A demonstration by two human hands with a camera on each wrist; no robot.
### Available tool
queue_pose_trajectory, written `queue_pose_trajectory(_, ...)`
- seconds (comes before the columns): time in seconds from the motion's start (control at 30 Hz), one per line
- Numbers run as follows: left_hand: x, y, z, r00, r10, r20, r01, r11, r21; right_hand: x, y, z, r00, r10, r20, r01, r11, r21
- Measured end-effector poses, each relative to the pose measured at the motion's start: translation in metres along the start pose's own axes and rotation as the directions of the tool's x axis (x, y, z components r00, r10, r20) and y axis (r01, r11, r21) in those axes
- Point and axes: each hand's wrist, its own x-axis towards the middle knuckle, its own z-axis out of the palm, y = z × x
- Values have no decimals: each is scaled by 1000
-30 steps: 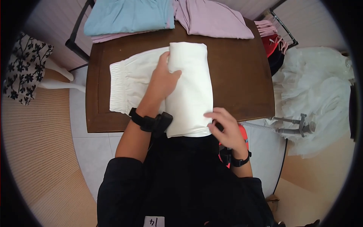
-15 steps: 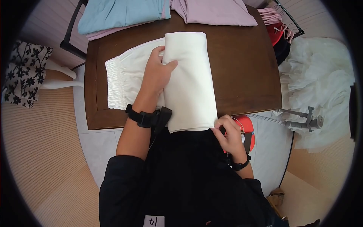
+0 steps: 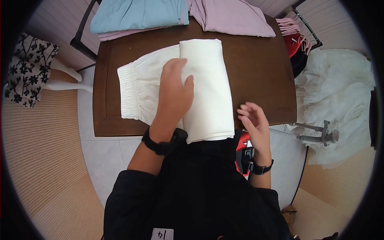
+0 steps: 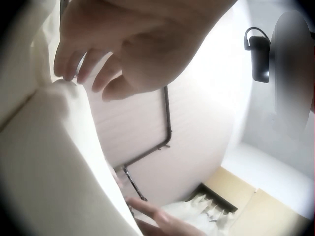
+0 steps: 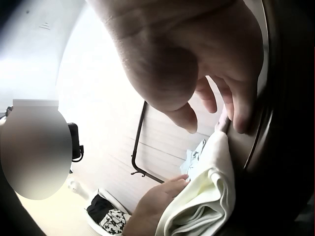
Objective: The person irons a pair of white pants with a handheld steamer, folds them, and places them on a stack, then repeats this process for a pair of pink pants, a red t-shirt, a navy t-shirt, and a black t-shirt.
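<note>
A pair of white pants with a gathered elastic waistband [image 3: 127, 92] lies on the brown wooden table [image 3: 260, 76]. Its leg part is folded into a thick flat panel [image 3: 208, 92] whose near end reaches the table's front edge. My left hand [image 3: 176, 90] touches the left edge of that panel, fingers loosely bent over the cloth. In the left wrist view, its fingertips are right at the white fabric [image 4: 64, 123]. To the right of the panel, my right hand [image 3: 258, 126] hovers apart from it with relaxed fingers. The right wrist view shows layered folds [image 5: 197, 211] at the panel's end.
Folded blue pants [image 3: 140, 16] and a lilac garment [image 3: 232, 18] lie along the table's far side. A mannequin in a floral skirt [image 3: 30, 72] stands at left. Pink hangers [image 3: 288, 26], a white tulle gown [image 3: 336, 100] and a steamer head [image 3: 320, 134] are at right.
My right hand has let go of the panel's near right corner and moved up and right, off the cloth. My left hand has shifted slightly nearer along the fold's left edge.
</note>
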Motion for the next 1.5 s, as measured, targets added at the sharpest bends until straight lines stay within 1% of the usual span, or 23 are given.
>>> queue_pose_trajectory(0.03,-5,4,-5,983,183,-9,-180,971,156,9,-4,8,999,12,41,-14,998,58)
queue_pose_trajectory(0.07,-11,5,-6,983,184,-16,-179,971,160,18,-7,14,999,8,48,-11,998,59)
queue_pose_trajectory(0.13,-24,7,1,981,143,131,-152,986,62,33,-12,24,964,104,245,-145,977,158)
queue_pose_trajectory(0.37,-33,21,21,1000,10,28,-7,994,-109,54,-26,43,927,30,373,-167,925,342)
queue_pose_trajectory(0.43,-29,27,21,999,-2,48,10,987,-163,52,-45,45,947,-35,318,-61,955,289)
queue_pose_trajectory(0.5,-23,30,20,982,-131,139,182,862,-473,51,-68,53,950,-67,305,6,981,196)
queue_pose_trajectory(0.53,-21,30,17,983,-130,131,178,861,-477,54,-72,56,931,-111,349,61,987,150)
queue_pose_trajectory(0.6,-19,30,12,950,-261,174,275,423,-863,54,-83,69,891,-138,433,89,987,133)
queue_pose_trajectory(0.7,-22,-6,-27,921,-325,215,331,360,-873,52,-82,96,782,-85,617,37,995,91)
queue_pose_trajectory(0.77,-27,-4,-69,907,-421,-4,247,541,-803,53,-76,109,701,-169,692,205,978,31)
queue_pose_trajectory(0.83,-32,-2,-100,897,-429,-105,193,595,-780,55,-62,108,723,-152,674,257,965,-58)
queue_pose_trajectory(0.87,-34,-8,-106,895,-432,-107,193,593,-782,58,-54,108,754,-235,614,360,929,-86)
queue_pose_trajectory(0.9,-34,-15,-110,839,-532,-117,262,582,-770,59,-49,108,770,-321,552,456,881,-123)
queue_pose_trajectory(0.93,-35,-19,-111,771,-624,-129,329,563,-758,59,-51,108,801,-291,523,446,873,-196)
queue_pose_trajectory(0.97,-37,-21,-107,772,-623,-130,326,563,-760,59,-51,109,800,-292,524,448,872,-197)
queue_pose_trajectory(1.07,-37,-16,-100,774,-632,-42,339,470,-815,53,-52,112,802,-322,503,528,775,-346)
queue_pose_trajectory(1.13,-30,-5,-105,717,-694,69,445,379,-811,49,-56,113,849,-221,479,436,806,-401)
queue_pose_trajectory(1.23,-27,-18,-98,820,-513,252,456,321,-830,49,-55,109,848,-233,476,432,823,-368)
queue_pose_trajectory(1.3,-28,-5,-91,840,-456,294,468,337,-817,47,-54,100,858,-184,479,385,848,-363)
queue_pose_trajectory(1.4,-25,36,-74,963,-136,231,268,520,-811,44,-44,88,892,-176,417,270,947,-177)
queue_pose_trajectory(1.43,-24,35,-61,975,-5,223,186,571,-800,44,-46,83,893,-174,415,170,984,46)
queue_pose_trajectory(1.47,-22,47,-52,950,18,313,248,565,-787,44,-48,77,892,-174,418,63,962,267)
queue_pose_trajectory(1.5,-21,58,-45,917,38,397,309,562,-767,47,-43,65,906,-157,393,60,967,248)
